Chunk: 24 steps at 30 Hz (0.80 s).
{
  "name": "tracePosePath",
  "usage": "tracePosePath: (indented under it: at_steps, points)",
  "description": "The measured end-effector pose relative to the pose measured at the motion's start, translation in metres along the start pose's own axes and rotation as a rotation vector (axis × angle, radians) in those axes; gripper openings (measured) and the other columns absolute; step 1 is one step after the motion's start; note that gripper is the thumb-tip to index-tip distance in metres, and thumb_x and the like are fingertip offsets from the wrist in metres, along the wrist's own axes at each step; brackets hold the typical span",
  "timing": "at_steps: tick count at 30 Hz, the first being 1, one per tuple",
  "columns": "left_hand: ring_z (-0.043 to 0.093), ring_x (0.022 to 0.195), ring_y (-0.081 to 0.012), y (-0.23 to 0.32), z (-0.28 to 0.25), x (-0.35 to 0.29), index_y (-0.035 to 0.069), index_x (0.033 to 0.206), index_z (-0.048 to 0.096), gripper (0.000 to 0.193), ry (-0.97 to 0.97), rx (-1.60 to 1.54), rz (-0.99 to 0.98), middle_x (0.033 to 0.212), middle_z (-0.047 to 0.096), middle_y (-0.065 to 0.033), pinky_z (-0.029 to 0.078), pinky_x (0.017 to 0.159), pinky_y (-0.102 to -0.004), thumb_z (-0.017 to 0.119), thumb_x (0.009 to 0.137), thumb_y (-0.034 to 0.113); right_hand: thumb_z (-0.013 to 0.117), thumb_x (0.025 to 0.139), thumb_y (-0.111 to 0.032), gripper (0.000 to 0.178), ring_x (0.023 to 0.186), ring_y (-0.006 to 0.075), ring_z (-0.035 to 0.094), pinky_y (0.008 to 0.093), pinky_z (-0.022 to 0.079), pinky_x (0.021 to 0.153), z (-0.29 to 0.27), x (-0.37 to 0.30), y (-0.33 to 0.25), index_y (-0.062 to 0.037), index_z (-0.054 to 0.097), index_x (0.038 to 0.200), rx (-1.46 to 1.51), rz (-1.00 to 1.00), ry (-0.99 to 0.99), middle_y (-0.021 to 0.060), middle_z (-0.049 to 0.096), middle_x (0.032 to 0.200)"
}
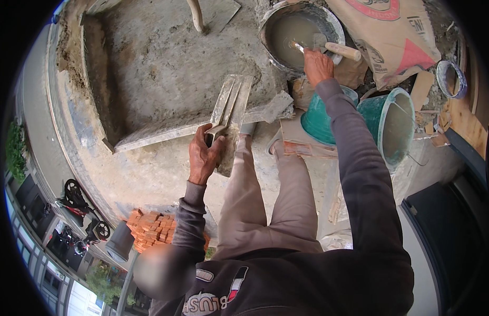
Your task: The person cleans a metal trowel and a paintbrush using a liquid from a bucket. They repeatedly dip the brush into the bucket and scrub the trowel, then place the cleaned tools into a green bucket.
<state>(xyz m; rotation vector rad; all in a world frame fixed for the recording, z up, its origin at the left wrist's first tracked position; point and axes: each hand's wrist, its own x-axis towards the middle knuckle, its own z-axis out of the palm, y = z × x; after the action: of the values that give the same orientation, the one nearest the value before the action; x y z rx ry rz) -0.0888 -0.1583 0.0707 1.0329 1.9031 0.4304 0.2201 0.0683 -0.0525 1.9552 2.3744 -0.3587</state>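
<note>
In my left hand (205,157) is the grip of a long rectangular plastering trowel (235,102), its ribbed back smeared with cement. The trowel is held above the near edge of a board-edged bed of wet grey cement (170,63). My right hand (319,65) reaches over a dark round basin (335,25) of murky water. Its fingers are closed round a small pale-tipped tool (299,47) that meets the water; its kind is unclear. Close by, a pointing trowel with a wooden handle (343,51) rests at the basin's rim, its grey blade over the water.
Two green buckets (321,124) stand below my right forearm; the right one (388,121) holds greyish water. A large paper sack (387,39) lies at the far right. Near the bed's far edge rises a curved wooden handle (196,16). Orange bricks (152,230) are stacked at lower left, near parked motorcycles (84,210).
</note>
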Motion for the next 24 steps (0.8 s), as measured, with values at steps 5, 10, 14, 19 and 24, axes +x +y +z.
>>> tracePosePath:
  at_steps: [5,10,14,19,24]
  points:
    - [0.066,0.080,-0.0256,-0.003,0.003,0.008,-0.004,0.119,0.061,0.047,-0.038,-0.094,-0.016,0.091,0.070,-0.0182,0.052,0.077,-0.0382,0.071,0.085,0.026,0.060,0.083,-0.001,0.027,0.091,0.0387,0.068,0.0463,0.055,0.077,-0.009,-0.015,0.005,-0.0052,0.070,0.108,0.226,-0.030,0.075,0.0206,0.068,0.102]
    - [0.070,0.084,-0.0339,0.009,0.004,0.016,-0.001,0.120,0.062,0.045,0.042,0.103,0.117,0.094,0.071,-0.0223,0.053,0.078,-0.0417,0.071,0.085,0.025,0.059,0.081,0.001,0.046,0.081,0.0370,0.067,0.0456,0.053,0.069,-0.081,-0.086,-0.031,-0.0100,0.066,0.126,0.438,-0.175,0.102,0.0180,0.067,0.095]
    - [0.068,0.082,-0.0377,0.011,0.011,0.019,0.002,0.120,0.063,0.044,0.095,0.264,0.297,0.093,0.070,-0.0213,0.052,0.074,-0.0438,0.072,0.085,0.027,0.057,0.086,0.000,0.054,0.068,0.0277,0.064,0.0391,0.056,0.062,-0.085,-0.135,-0.074,-0.0153,0.058,0.137,0.317,-0.449,0.037,0.0109,0.061,0.088]
    - [0.068,0.082,-0.0374,0.028,0.006,0.008,0.005,0.122,0.062,0.045,0.165,0.468,0.379,0.092,0.071,-0.0196,0.052,0.071,-0.0441,0.073,0.085,0.028,0.056,0.087,-0.001,0.056,0.070,0.0246,0.066,0.0390,0.058,0.063,-0.061,-0.131,-0.080,-0.0156,0.053,0.141,0.202,-0.491,0.014,0.0075,0.059,0.093]
    - [0.069,0.084,-0.0361,0.026,-0.010,-0.010,0.007,0.123,0.061,0.045,0.074,0.450,0.329,0.098,0.071,-0.0178,0.052,0.072,-0.0426,0.074,0.084,0.026,0.058,0.085,0.002,0.059,0.075,0.0276,0.068,0.0406,0.058,0.064,-0.061,-0.104,-0.062,-0.0148,0.053,0.141,0.190,-0.308,0.040,0.0080,0.058,0.093]
